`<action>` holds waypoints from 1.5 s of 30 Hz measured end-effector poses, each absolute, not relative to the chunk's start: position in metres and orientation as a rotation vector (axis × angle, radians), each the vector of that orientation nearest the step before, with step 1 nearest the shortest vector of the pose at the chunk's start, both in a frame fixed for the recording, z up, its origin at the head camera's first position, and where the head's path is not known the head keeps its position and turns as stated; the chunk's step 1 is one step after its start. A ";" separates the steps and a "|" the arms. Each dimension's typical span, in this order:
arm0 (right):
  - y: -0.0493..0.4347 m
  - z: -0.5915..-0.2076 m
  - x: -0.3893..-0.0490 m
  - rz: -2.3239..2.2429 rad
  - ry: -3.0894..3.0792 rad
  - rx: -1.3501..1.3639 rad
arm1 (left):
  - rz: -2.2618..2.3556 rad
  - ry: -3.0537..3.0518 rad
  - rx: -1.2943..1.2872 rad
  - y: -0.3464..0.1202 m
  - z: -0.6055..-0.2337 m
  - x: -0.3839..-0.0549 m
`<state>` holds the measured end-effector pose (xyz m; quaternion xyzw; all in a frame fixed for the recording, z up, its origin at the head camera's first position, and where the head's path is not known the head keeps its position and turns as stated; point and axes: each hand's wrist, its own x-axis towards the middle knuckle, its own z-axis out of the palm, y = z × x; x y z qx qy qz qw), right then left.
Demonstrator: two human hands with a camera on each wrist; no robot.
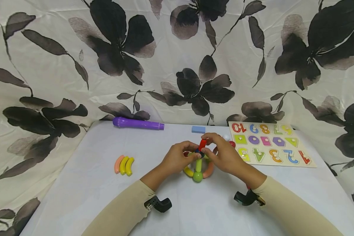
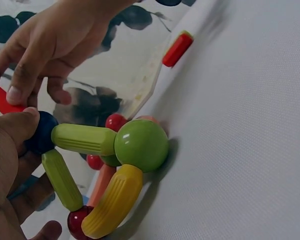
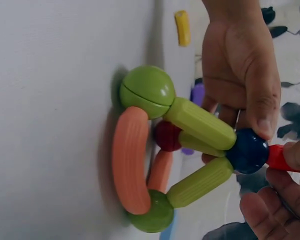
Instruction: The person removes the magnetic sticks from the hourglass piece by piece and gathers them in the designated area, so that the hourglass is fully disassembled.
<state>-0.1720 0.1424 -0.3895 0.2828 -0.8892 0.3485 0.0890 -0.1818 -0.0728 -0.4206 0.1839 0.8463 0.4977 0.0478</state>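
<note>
A ball-and-rod model stands on the table, with a dark blue ball point(image 3: 247, 151) at its peak. My left hand point(image 1: 177, 158) holds that ball between thumb and fingers. Thumb and fingers of my right hand point(image 1: 224, 155) pinch a short red rod point(image 1: 202, 144) upright on top of the ball, its end touching it. Light green rods point(image 3: 200, 125) slope from the blue ball down to green balls point(image 2: 141, 145) and a dark red ball point(image 3: 167, 135). A curved yellow piece point(image 2: 115, 200) and curved salmon pieces point(image 3: 130, 160) link the lower balls into a ring.
Loose curved pieces point(image 1: 122, 165) lie to the left. Along the back are a purple toy microphone point(image 1: 138, 124) and a light blue block point(image 1: 198, 129). A number puzzle board point(image 1: 236, 129) lies at right, with a red ball point(image 1: 232, 144) beside it. Another red rod point(image 2: 178, 49) lies near the right wrist.
</note>
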 end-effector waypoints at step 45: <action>0.205 -0.390 -0.161 1.197 -2.772 0.427 | 1.488 2.574 0.457 -0.071 -0.419 -0.180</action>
